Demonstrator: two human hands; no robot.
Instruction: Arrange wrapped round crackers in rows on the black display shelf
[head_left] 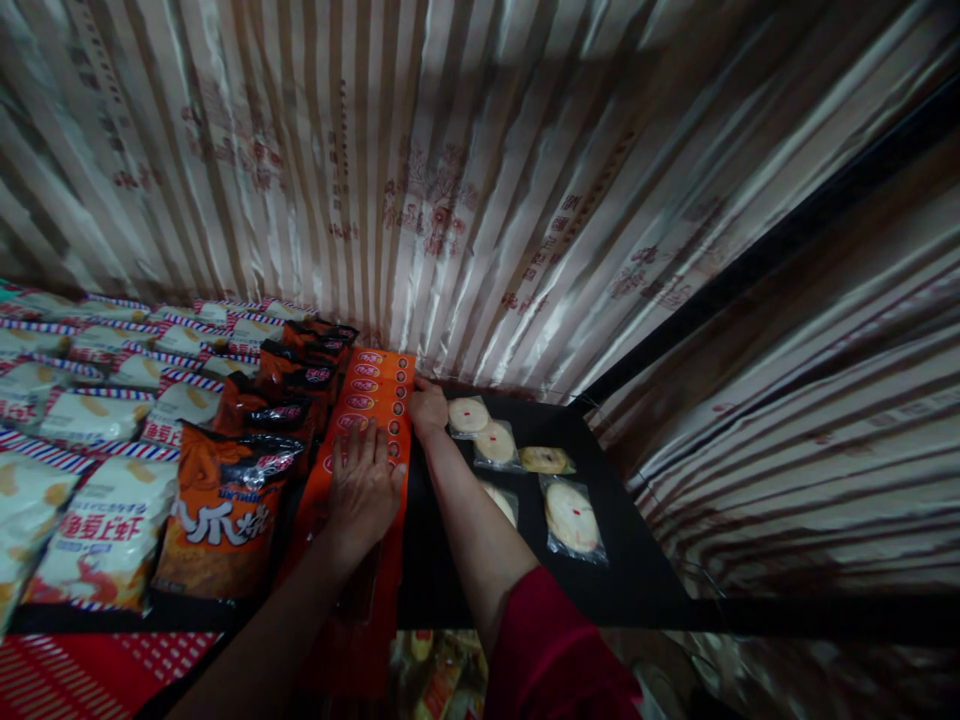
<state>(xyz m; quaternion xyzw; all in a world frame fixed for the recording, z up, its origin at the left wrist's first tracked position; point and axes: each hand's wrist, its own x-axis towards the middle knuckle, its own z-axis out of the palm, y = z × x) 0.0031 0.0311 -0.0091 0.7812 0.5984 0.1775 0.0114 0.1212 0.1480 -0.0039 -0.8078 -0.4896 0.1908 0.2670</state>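
A long orange strip of joined snack packets (pixel 373 400) lies along a black shelf (pixel 622 560), running from the back to the front edge. My left hand (pixel 364 485) rests flat on the strip's middle with fingers stretched out. My right hand (pixel 427 408) reaches further back and touches the strip's right edge, fingers curled. Just right of that hand lie several clear-wrapped round crackers (pixel 571 517).
Orange-and-black snack bags (pixel 225 505) stand in a row left of the strip, and white shrimp-chip bags (pixel 105 535) fill the shelf further left. Striped satin cloth (pixel 480 180) covers the back and right walls. More packets show below the shelf's front edge.
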